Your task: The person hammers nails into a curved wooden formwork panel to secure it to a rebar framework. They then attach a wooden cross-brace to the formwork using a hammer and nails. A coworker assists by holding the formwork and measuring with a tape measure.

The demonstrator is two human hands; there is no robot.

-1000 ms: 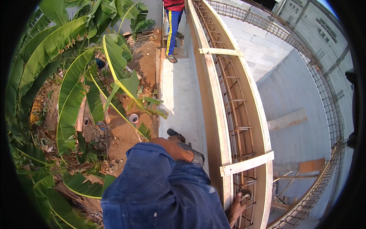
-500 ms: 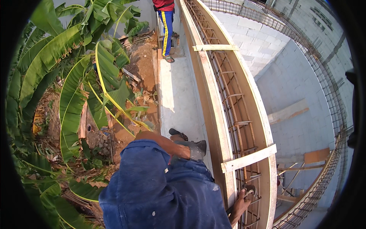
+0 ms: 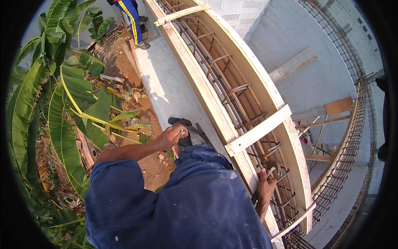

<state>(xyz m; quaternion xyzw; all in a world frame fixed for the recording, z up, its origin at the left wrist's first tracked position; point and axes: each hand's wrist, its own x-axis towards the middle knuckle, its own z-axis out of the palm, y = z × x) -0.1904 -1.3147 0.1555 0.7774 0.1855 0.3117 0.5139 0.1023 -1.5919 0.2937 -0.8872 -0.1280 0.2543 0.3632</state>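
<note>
A curved timber formwork is seen running from the 12 o'clock edge down to about 5 o'clock, made of pale, rough planks bent into a long arc. Between its two walls a cage of rusty steel rebar is laid, ribbed and brown, with stirrups at regular spacing. A flat wooden crosspiece is nailed across the top of the planks near the centre, and a second one is fixed at 12 o'clock. Smooth grey concrete is seen on the wall face to the left of the form, and grey block walls lie at 2 o'clock.

The left hand is clenched around the dark handle of a black tool, which lies directly under and just beyond the fingers, against the concrete wall face. The right hand is closed on the rebar inside the form at 5 o'clock, just below the crosspiece.

Broad green banana leaves fill the 9 o'clock side. Another person's blue trouser leg with a yellow stripe is seen at 11 o'clock.
</note>
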